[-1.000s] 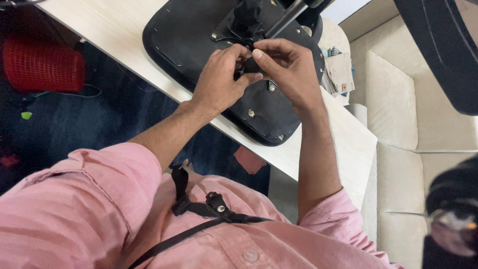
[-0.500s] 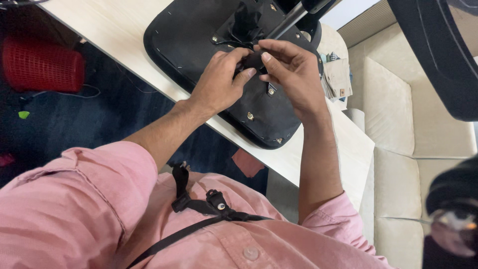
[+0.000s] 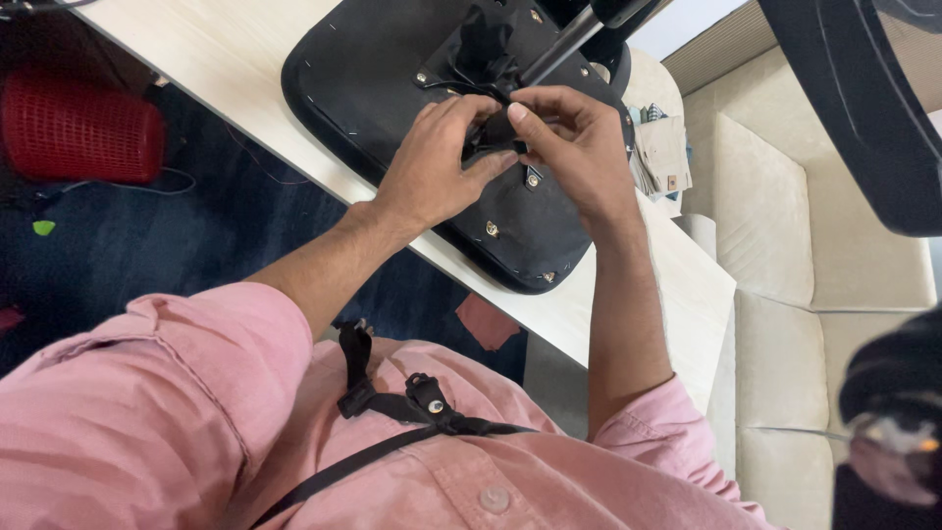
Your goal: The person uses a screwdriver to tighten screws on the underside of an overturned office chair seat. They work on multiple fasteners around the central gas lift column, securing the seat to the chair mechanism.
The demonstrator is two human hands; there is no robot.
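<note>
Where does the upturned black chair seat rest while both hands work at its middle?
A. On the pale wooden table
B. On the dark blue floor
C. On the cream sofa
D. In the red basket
A: the chair seat lies flat on the table, with the left hand and right hand together at its centre fitting.

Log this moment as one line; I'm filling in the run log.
left hand fingers on black bracket part | right hand pinching same part | upturned seat base on table

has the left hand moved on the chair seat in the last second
No, hardly at all. The left hand is still at the same black bracket in the middle of the upturned chair seat, beside the right hand.
</note>
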